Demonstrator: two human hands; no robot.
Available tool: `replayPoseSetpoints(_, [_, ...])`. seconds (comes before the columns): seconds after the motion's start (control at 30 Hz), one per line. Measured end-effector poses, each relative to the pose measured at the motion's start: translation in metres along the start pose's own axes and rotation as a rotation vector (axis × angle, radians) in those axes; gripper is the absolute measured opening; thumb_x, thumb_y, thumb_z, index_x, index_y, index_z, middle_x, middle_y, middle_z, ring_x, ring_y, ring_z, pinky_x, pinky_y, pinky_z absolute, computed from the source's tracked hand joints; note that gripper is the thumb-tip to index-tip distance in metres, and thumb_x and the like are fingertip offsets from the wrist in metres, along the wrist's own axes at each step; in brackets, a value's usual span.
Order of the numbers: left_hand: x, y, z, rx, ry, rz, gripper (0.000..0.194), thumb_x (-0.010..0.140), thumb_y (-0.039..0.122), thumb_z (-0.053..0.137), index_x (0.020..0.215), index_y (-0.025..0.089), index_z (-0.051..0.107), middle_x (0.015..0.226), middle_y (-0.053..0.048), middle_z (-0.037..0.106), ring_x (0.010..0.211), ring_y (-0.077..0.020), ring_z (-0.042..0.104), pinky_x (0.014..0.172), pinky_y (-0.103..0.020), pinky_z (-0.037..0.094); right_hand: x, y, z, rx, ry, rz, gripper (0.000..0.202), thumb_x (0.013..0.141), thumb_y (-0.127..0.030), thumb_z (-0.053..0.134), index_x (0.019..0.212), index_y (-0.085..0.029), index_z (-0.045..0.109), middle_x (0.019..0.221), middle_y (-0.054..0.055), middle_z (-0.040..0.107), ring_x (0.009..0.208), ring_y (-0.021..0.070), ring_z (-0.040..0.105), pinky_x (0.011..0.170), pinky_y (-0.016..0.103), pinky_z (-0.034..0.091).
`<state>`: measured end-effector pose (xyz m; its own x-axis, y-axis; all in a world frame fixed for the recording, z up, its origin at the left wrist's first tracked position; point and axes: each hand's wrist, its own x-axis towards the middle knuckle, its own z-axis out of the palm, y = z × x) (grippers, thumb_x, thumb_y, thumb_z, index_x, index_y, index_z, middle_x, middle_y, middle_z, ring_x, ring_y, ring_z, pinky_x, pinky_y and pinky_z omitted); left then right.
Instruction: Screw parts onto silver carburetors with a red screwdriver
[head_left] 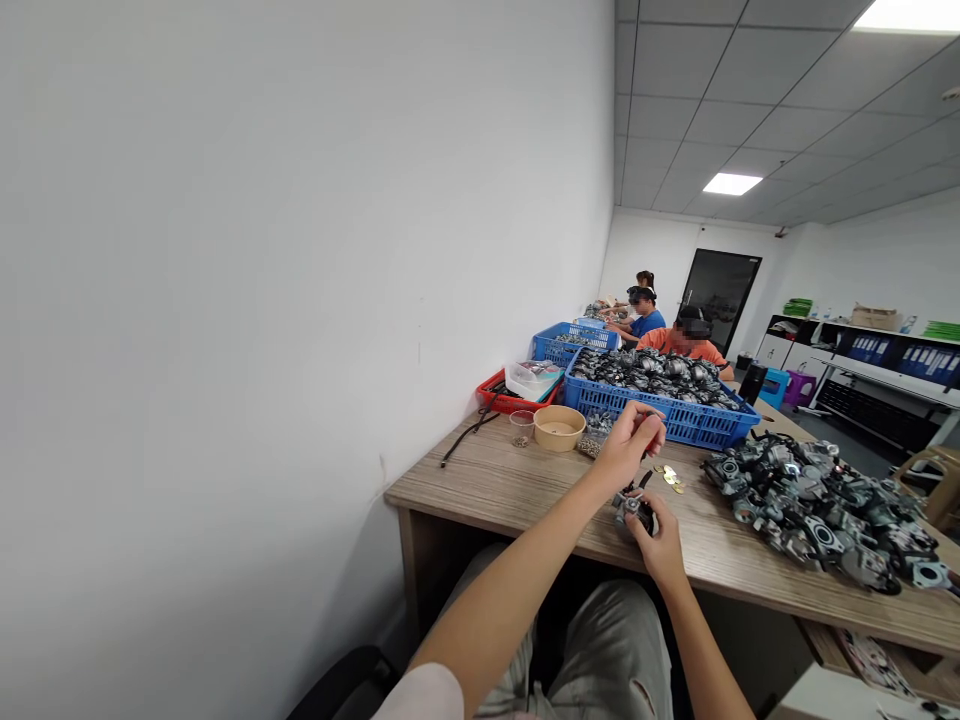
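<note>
My right hand (660, 540) grips a small metal carburetor (630, 506) with black parts, low over the front part of the table. Above and just beyond it is my left hand (631, 436), its fingers curled in a pinch. Something small and dark shows at those fingertips, too small to name. Several flat brass-coloured plates (670, 477) lie on the wood to the right of my left hand. A large pile of carburetors (821, 510) covers the table on the right.
Behind my hands stands a blue crate (694, 422) heaped with carburetors. To its left are a tan bowl (559, 428), a clear cup (521, 428) with small parts, a red tray (491, 385) and a black strap (466, 436). A wall borders the left. Co-workers sit farther back.
</note>
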<state>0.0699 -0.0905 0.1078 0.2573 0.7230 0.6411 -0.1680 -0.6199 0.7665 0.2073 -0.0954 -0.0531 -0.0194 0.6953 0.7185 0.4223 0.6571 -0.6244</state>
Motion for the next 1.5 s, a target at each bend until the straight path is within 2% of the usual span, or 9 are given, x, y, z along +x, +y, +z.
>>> replayPoseSetpoints(0.1, [-0.007, 0.011, -0.014, 0.233, 0.034, -0.005, 0.052, 0.102, 0.07, 0.032, 0.113, 0.022, 0.048, 0.085, 0.0, 0.057, 0.075, -0.0153, 0.058, 0.074, -0.03, 0.052, 0.0, -0.002, -0.001, -0.02, -0.019, -0.021, 0.021, 0.087, -0.036, 0.064, 0.102, -0.022, 0.072, 0.102, 0.009, 0.076, 0.099, 0.0289, 0.07, 0.089, 0.043, 0.056])
replayPoseSetpoints(0.2, [-0.02, 0.01, -0.033, 0.541, 0.029, -0.088, 0.04, 0.102, 0.057, 0.052, 0.119, 0.021, 0.056, 0.098, -0.004, 0.063, 0.096, -0.0209, 0.063, 0.092, -0.037, 0.052, -0.002, -0.004, 0.0, -0.05, -0.027, -0.042, 0.023, 0.091, -0.04, 0.063, 0.104, -0.023, 0.07, 0.108, 0.01, 0.073, 0.104, 0.0293, 0.068, 0.094, 0.045, 0.054])
replayPoseSetpoints(0.5, [-0.085, -0.065, -0.07, 1.223, -0.036, -0.65, 0.035, 0.1, 0.038, 0.067, 0.126, 0.015, 0.064, 0.123, -0.01, 0.068, 0.106, -0.0238, 0.069, 0.092, -0.045, 0.061, -0.01, 0.007, 0.014, -0.216, 0.025, -0.077, 0.067, 0.086, -0.053, 0.073, 0.14, -0.023, 0.048, 0.137, 0.015, 0.051, 0.133, 0.0366, 0.05, 0.111, 0.061, 0.042])
replayPoseSetpoints(0.97, [-0.086, -0.077, -0.08, 1.399, -0.247, -0.625, 0.034, 0.102, 0.041, 0.064, 0.125, 0.015, 0.065, 0.117, -0.009, 0.07, 0.101, -0.0225, 0.07, 0.09, -0.044, 0.061, -0.017, -0.006, 0.002, -0.549, -0.084, -0.14, 0.071, 0.076, -0.02, 0.068, 0.145, -0.024, 0.053, 0.131, 0.011, 0.066, 0.13, 0.0328, 0.058, 0.106, 0.05, 0.056])
replayPoseSetpoints(1.07, [-0.086, -0.077, -0.081, 1.409, -0.256, -0.618, 0.034, 0.102, 0.041, 0.062, 0.123, 0.015, 0.065, 0.114, -0.008, 0.071, 0.099, -0.0218, 0.071, 0.089, -0.044, 0.061, -0.028, -0.009, -0.029, -0.602, -0.109, -0.216, 0.072, 0.069, -0.017, 0.07, 0.14, -0.026, 0.059, 0.132, 0.01, 0.068, 0.135, 0.0344, 0.056, 0.11, 0.052, 0.053])
replayPoseSetpoints(1.2, [-0.087, -0.075, -0.081, 1.419, -0.257, -0.612, 0.034, 0.103, 0.042, 0.061, 0.123, 0.015, 0.065, 0.111, -0.008, 0.071, 0.097, -0.0215, 0.071, 0.089, -0.044, 0.061, -0.037, -0.009, -0.101, -0.676, -0.002, -0.212, 0.056, 0.078, -0.027, 0.07, 0.134, -0.026, 0.063, 0.131, 0.01, 0.07, 0.134, 0.034, 0.058, 0.111, 0.054, 0.051])
replayPoseSetpoints(1.27, [-0.086, -0.075, -0.081, 1.426, -0.26, -0.608, 0.033, 0.104, 0.041, 0.06, 0.122, 0.015, 0.065, 0.109, -0.008, 0.071, 0.097, -0.0213, 0.071, 0.089, -0.043, 0.061, -0.032, -0.006, -0.145, -0.725, 0.144, -0.146, 0.05, 0.086, -0.038, 0.067, 0.133, -0.023, 0.062, 0.127, 0.013, 0.07, 0.13, 0.0354, 0.059, 0.11, 0.057, 0.048])
replayPoseSetpoints(1.4, [-0.085, -0.075, -0.08, 1.441, -0.265, -0.601, 0.032, 0.105, 0.041, 0.058, 0.12, 0.014, 0.065, 0.106, -0.007, 0.072, 0.095, -0.021, 0.071, 0.088, -0.043, 0.061, -0.001, 0.003, -0.232, -0.81, 0.513, 0.064, 0.072, 0.088, -0.061, 0.065, 0.139, -0.012, 0.052, 0.121, 0.021, 0.066, 0.11, 0.0375, 0.064, 0.096, 0.055, 0.051])
replayPoseSetpoints(1.5, [-0.085, -0.076, -0.08, 1.447, -0.265, -0.609, 0.031, 0.105, 0.04, 0.056, 0.12, 0.014, 0.065, 0.106, -0.007, 0.072, 0.094, -0.0209, 0.071, 0.088, -0.043, 0.061, 0.04, 0.014, -0.289, -0.866, 0.713, 0.196, 0.085, 0.089, -0.067, 0.062, 0.145, -0.006, 0.044, 0.129, 0.027, 0.061, 0.118, 0.0407, 0.059, 0.1, 0.055, 0.047])
